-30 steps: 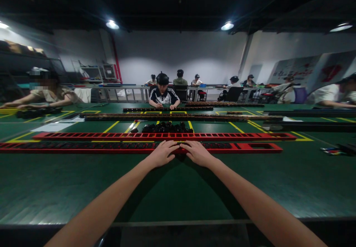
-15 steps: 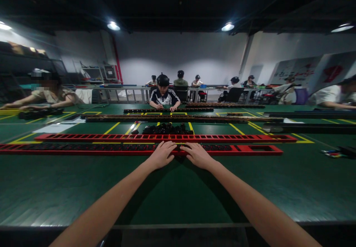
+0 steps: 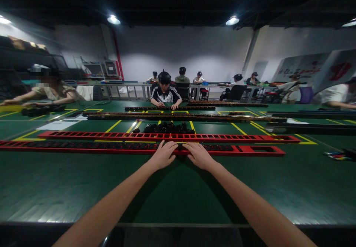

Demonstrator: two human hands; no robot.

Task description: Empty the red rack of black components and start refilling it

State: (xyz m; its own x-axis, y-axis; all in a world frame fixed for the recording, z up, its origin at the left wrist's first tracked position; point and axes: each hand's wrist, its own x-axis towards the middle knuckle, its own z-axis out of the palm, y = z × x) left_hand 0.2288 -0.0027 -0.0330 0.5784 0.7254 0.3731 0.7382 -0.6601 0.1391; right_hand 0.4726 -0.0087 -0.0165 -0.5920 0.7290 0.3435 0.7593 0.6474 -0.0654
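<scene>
Only my view has shifted noticeably since a second ago; both hands keep to the near red tray (image 3: 125, 152), flat on the green table (image 3: 178, 195). Black pieces (image 3: 136, 147) fill much of it. The left hand (image 3: 163, 155) and right hand (image 3: 199, 156) bend loosely over it; whether they pinch anything, I can't tell. Uneven pressure, I judge, could tilt a piece or nudge the far red tray (image 3: 268, 139) behind.

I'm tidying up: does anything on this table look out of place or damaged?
One loose black piece lies apart, left of the pile, odd only because the rest are heaped. No damage stands out, though the left hand and right hand hide part of the near red frame.
</scene>
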